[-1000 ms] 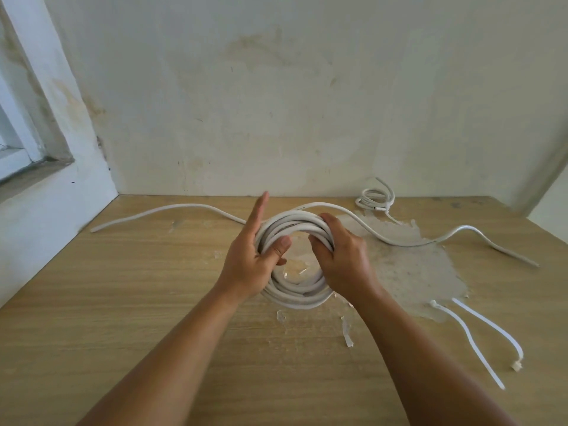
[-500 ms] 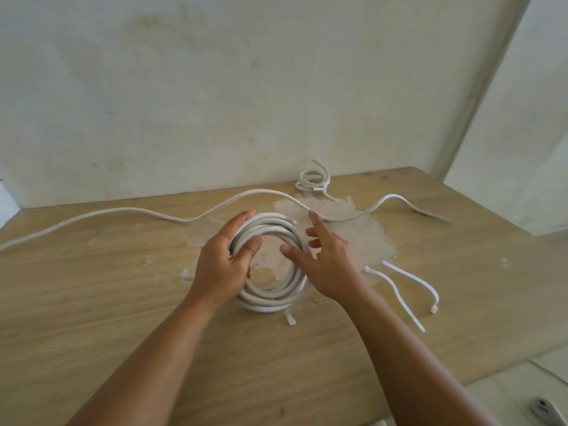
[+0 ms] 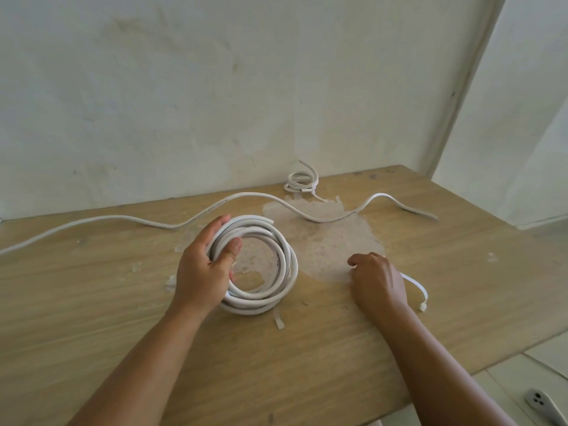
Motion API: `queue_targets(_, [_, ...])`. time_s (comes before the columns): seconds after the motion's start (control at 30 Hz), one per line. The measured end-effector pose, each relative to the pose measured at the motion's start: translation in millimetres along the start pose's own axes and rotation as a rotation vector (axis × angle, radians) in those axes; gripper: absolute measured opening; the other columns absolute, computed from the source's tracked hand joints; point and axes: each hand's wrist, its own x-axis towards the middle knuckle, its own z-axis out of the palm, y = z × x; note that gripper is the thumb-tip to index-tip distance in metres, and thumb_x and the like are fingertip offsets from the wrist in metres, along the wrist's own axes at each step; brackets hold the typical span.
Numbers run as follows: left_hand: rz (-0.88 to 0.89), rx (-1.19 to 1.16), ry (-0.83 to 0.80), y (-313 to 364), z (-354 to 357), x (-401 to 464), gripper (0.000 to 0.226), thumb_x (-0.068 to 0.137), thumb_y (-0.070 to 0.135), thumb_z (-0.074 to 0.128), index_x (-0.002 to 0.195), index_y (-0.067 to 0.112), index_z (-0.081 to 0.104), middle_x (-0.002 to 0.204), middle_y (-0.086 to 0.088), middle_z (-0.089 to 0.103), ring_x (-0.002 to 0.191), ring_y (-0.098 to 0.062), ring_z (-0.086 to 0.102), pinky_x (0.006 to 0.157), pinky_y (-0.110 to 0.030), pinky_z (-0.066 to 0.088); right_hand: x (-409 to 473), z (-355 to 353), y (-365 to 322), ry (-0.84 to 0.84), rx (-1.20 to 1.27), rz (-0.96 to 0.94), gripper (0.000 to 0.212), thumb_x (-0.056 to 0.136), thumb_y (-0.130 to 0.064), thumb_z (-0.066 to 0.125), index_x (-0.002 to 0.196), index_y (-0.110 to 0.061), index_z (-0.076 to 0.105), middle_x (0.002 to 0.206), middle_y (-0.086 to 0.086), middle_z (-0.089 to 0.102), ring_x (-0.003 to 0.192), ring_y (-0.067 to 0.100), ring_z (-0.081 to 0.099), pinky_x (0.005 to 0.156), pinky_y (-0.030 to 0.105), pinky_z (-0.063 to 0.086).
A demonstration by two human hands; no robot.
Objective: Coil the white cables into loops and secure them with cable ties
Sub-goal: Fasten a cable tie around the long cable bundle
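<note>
A coiled white cable [image 3: 285,262] lies flat on the wooden table [image 3: 92,302]. My left hand [image 3: 203,269] grips its left side, thumb inside the loop and fingers round the outside. My right hand [image 3: 378,281] is apart from the coil, to its right, fingers curled down onto the near end of a white cable tie [image 3: 419,287]. The tie's far part curves out from under the hand; anything else beneath the hand is hidden. A long loose white cable [image 3: 123,218] snakes across the table behind the coil.
A small tied coil [image 3: 301,181] sits at the back by the wall. A pale scraped patch [image 3: 332,238] marks the tabletop, and a short white strip [image 3: 278,321] lies by the big coil. The table's right edge is close; a white object [image 3: 544,407] lies on the floor.
My right hand let go of the coil and moved right onto the cable tie. My left hand still holds the coil. The view swung to the right.
</note>
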Motion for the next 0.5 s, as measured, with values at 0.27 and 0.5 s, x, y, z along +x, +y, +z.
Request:
queue_targets(0.27, [-0.052,-0.009,0.087,-8,-22,-1,0.041,0.099,0.03,0.066,0.139,0.033,0.058,0.069,0.003,0.068,0.049,-0.016,0.063,0.05,-0.019,0.051,1,-10,-71,0.054,0.644,-0.022,0.017,0.097,-0.025,0.061,0.101,-0.027,0.078,0.079,-0.006,0.073,0.075,0.016,0.067,0.071,0.035,0.057])
queue_targets(0.5, [-0.054,0.033,0.186,-24,-47,4,0.041,0.097,0.04,0.066,0.137,0.041,0.058,0.108,-0.007,0.075,0.075,-0.02,0.069,0.079,-0.038,0.062,-11,-7,-143,-0.004,1.076,-0.062,0.009,0.091,-0.026,0.075,0.098,-0.021,0.074,0.069,-0.009,0.074,0.056,0.007,0.069,0.073,0.04,0.064])
